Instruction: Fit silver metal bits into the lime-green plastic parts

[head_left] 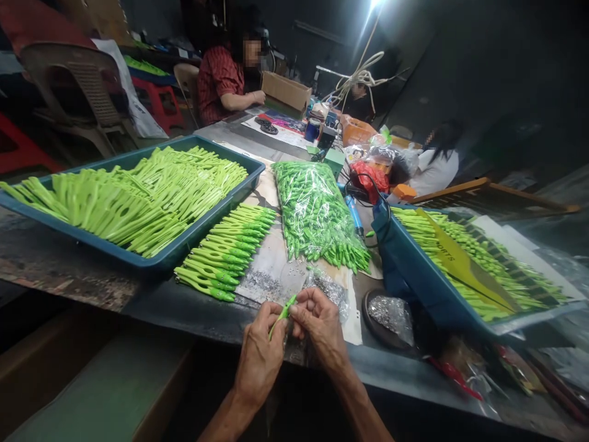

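Observation:
My left hand (pixel 263 337) is closed around a slim green plastic piece (pixel 286 308), held tilted above the table's front edge. My right hand (pixel 318 316) has its thumb and fingers pinched at the upper end of the same piece; anything small between them is hidden. Beyond my hands lie a clear bag of small metal parts (pixel 327 287) and a little heap of tiny metal bits (pixel 294 270). To the left is a row of light-green pieces with darker green tips (pixel 225 252). A clear bag packed with green tips (pixel 313 212) lies behind.
On the left stands a blue tray (pixel 161 263) heaped with light-green pieces. A second blue tray (pixel 400 264) with more is on the right, beside a dark dish (pixel 384 316) holding bagged metal parts. A blue electric screwdriver (pixel 354 215) lies behind. A person (pixel 223 80) sits across the table.

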A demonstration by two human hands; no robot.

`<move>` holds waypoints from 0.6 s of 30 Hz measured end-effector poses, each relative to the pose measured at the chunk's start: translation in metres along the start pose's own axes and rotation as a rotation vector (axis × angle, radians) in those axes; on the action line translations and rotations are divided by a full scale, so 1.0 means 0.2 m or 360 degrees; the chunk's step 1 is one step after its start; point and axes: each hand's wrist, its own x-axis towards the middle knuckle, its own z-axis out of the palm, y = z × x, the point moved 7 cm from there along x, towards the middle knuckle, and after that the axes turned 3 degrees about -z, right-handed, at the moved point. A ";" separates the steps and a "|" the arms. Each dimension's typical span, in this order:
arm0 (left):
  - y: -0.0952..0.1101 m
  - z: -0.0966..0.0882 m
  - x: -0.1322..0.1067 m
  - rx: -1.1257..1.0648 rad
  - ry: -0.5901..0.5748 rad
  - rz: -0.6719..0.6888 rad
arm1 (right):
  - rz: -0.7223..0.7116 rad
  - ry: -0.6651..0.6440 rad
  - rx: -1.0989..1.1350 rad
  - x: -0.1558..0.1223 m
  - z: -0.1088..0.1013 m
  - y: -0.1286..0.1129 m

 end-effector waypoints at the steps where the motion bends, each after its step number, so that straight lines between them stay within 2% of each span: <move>1: 0.00 0.00 0.00 -0.0015 -0.0017 -0.0011 | -0.0004 0.0005 0.0003 0.00 0.00 0.00; 7: -0.01 0.03 0.01 -0.0114 -0.0115 -0.0119 | -0.0031 -0.0003 0.0046 0.00 -0.01 0.02; 18: 0.00 0.06 0.00 -0.0067 -0.0201 -0.0115 | -0.0101 -0.0119 0.0062 -0.03 -0.02 0.00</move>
